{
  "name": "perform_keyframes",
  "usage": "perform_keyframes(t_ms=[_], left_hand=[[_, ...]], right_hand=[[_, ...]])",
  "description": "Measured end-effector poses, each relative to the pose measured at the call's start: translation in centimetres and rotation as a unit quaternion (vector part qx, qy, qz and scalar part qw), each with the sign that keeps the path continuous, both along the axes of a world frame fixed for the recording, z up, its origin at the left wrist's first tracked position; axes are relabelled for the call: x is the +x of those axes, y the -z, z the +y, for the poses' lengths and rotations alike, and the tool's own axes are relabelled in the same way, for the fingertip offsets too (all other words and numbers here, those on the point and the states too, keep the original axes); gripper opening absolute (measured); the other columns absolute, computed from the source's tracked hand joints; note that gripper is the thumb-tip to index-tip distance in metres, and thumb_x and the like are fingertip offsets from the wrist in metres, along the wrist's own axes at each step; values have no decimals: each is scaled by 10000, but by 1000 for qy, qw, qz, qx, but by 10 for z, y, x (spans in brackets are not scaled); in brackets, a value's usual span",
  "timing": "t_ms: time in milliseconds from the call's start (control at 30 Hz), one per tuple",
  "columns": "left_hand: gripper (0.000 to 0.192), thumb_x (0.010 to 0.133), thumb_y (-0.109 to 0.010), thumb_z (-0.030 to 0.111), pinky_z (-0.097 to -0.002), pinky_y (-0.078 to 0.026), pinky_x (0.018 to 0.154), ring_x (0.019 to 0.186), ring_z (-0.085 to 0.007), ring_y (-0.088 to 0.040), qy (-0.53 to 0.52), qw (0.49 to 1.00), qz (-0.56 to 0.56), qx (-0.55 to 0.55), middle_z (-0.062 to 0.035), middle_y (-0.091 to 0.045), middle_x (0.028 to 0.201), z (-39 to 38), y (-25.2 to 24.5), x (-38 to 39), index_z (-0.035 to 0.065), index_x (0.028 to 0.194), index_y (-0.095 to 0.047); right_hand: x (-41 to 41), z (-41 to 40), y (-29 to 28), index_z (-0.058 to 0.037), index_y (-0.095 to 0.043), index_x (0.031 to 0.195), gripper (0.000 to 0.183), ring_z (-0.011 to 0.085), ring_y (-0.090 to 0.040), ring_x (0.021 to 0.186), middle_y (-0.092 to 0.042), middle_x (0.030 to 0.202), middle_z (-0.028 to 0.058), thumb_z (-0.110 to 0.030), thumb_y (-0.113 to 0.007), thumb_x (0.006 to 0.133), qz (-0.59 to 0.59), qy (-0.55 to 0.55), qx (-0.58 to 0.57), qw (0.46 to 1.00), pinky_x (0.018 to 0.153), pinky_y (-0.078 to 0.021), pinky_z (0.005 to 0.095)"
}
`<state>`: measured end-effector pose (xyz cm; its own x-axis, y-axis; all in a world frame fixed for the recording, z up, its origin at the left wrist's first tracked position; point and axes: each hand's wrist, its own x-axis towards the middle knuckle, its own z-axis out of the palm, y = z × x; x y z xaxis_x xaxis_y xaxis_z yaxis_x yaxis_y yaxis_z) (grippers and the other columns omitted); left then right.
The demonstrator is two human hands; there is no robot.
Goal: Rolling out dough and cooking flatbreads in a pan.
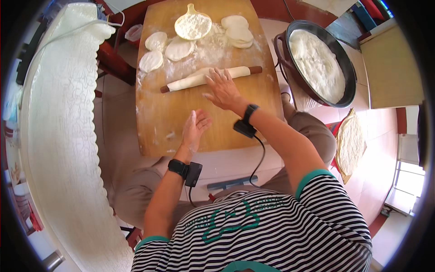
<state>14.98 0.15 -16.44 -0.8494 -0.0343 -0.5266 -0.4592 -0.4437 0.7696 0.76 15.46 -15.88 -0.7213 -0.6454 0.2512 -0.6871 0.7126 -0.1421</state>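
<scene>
Dough is wrapped around a wooden rolling pin (pixel 256 70) that lies across the wooden board (pixel 163 119), its brown ends sticking out. My right hand (pixel 222 88) rests on the rolled dough (pixel 190 81) near its middle, fingers spread. Nearer to me, my left hand (pixel 197 127) is raised over the board, holding nothing, fingers slightly bent. Beyond the pin are a flat dough round (pixel 179 49), two smaller rounds at the left, one being this dough disc (pixel 151 61), and a stack of dough rounds (pixel 240 36) at the right. A yellow scoop (pixel 193 26) of flour sits between them.
Right of the board stands a round electric pan (pixel 291 68) with a large flatbread (pixel 316 64) in it. Another flatbread (pixel 350 146) lies lower, at the far right. A long surface with a scalloped white cover (pixel 61 119) runs along the left. Cables hang from both wrist devices.
</scene>
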Motion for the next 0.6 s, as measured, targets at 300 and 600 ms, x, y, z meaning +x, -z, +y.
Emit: perform_keyframes(t_ms=[300,600], left_hand=[[608,1009,-470,439,-460,-302,1173,1381,-346,-376,-154,932,39,325,-205,-357,1512,-1,-3,75,43,1454,-346],[577,938,-583,491,-461,-311,1149,1328,-264,-436,-220,918,-12,330,-74,-510,1385,9,-6,81,104,1353,-478]], right_hand=[[147,143,-19,-21,-466,1360,689,365,-330,1386,-402,1449,193,-230,-738,763,-25,36,-55,998,1164,-176,579],[169,149,-3,-39,-585,1131,404,418,-541,1003,-572,1045,197,-41,-703,745,-145,33,-161,976,885,-448,485]])
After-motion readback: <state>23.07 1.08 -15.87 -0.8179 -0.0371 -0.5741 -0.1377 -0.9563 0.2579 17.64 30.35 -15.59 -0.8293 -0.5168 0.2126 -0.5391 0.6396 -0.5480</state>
